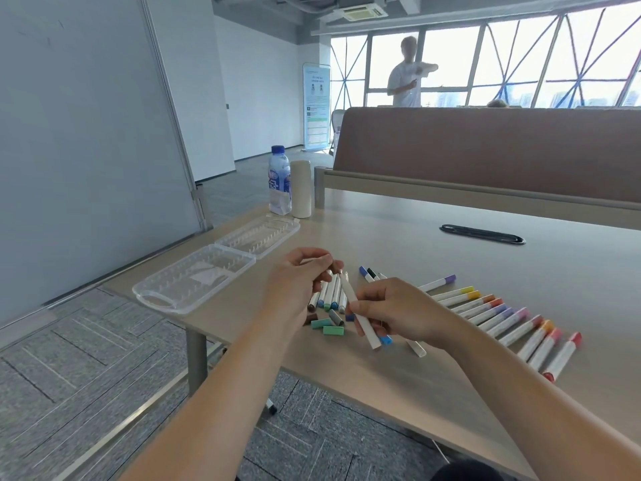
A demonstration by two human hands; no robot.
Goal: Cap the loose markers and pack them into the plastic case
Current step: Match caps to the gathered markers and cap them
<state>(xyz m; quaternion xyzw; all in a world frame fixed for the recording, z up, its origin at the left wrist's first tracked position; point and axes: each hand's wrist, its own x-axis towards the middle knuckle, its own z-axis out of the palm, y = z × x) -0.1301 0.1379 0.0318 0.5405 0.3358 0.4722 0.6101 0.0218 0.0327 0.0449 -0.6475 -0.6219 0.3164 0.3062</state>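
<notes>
I hold a white marker (349, 291) in my right hand (392, 307). My fingers are curled round its middle and its bare tip points up. My left hand (298, 282) pinches a small dark cap (335, 267) just beside that tip.

Under my left hand lies a bunch of open markers (331, 297), partly hidden by my fingers. Near them lie loose caps (333, 330) in green, gray, brown and blue. To my right is a long row of capped markers (503, 314).

The plastic case (194, 281) lies open on the table (451, 265), to my left. Behind it stand a water bottle (279, 180) and a white tube (300, 189).
</notes>
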